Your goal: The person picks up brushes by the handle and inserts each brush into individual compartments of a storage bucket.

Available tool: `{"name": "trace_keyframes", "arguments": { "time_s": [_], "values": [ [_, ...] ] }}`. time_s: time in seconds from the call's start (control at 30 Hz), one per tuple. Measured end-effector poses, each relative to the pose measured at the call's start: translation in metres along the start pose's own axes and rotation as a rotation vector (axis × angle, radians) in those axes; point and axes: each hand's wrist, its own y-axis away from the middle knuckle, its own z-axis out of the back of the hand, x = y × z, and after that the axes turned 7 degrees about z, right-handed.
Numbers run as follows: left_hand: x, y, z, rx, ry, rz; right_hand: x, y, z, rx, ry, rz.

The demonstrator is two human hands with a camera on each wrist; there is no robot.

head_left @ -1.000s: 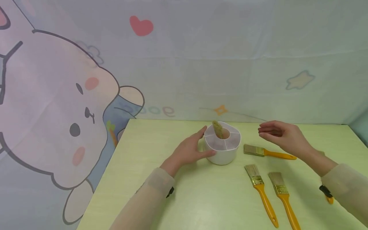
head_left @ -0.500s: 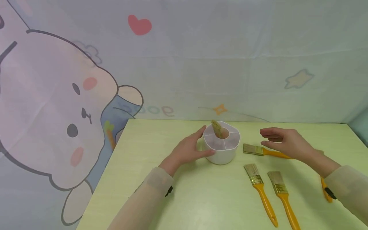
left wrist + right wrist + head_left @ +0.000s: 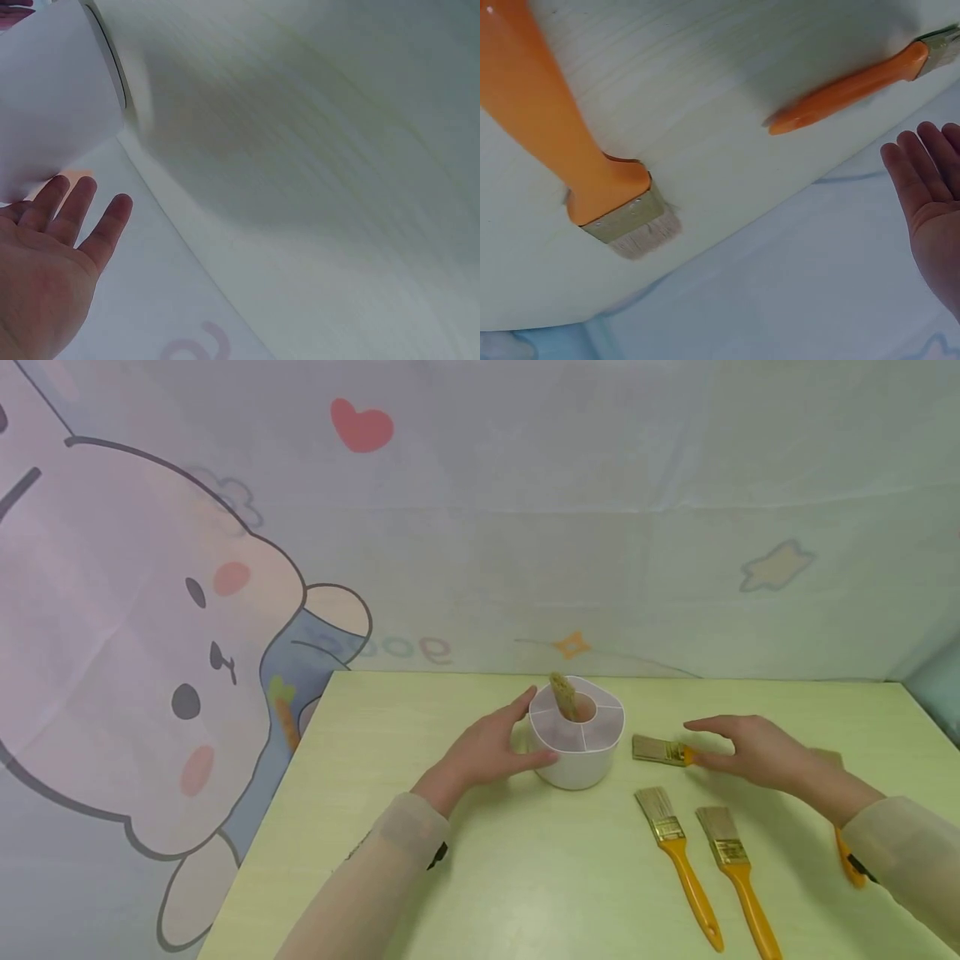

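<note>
1. Far left there's a pale cloth backdrop (image 3: 525,527) with a big sideways cartoon animal printed on it, plus a red heart further up. It runs behind the whole back edge of the bench.
2. The pale yellow-green bench (image 3: 495,885) has its back left corner right by the cartoon's blue outfit.
3. Next up, the left hand (image 3: 487,750), coming out of a cream sleeve (image 3: 408,835). Thumb's on the near side of the tub, forefinger's round the far left side, so it's basically holding it.
4. The tub itself: a rounded white container (image 3: 585,770) with a divided top and a round middle opening. It stands upright close to the middle of the back edge.
5. A tan bristly brush tip (image 3: 564,697) pokes out of the top, tilted left. Looks like it's in the middle opening.
6. Right of that, a flat tan-bristled paintbrush with an orange handle (image 3: 660,750) lies roughly parallel to the back edge, bristles toward the tub.
7. Two matching orange-handled brushes, a left one (image 3: 690,877) and a right one (image 3: 738,868), slant toward the front edge.
8. Right hand (image 3: 757,752): thumb and fingers spread apart over the sideways brush's handle. Can't tell if the thumb's touching it.
9. Last, another orange-handled brush (image 3: 847,860) toward the right edge, partly hidden under the forearm.
</note>
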Motion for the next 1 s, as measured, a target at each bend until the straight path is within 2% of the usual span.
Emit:
{"name": "trace_keyframes", "arguments": {
  "time_s": [0.23, 0.5, 0.73, 1.0],
  "values": [
    [0.005, 0.001, -0.003, -0.034, 0.056, -0.007, -0.003, 0.003, -0.006, 0.008, 0.012, 0.016],
    [0.011, 0.004, -0.017, -0.055, 0.227, -0.021, -0.007, 0.006, -0.007, -0.019, 0.029, 0.035],
    [0.010, 0.002, -0.031, -0.091, 0.351, -0.015, -0.008, 0.005, -0.008, -0.013, 0.030, 0.033],
    [0.007, 0.001, -0.035, -0.112, 0.428, -0.011, -0.009, 0.003, -0.009, 0.002, 0.045, 0.035]
  ]
}}
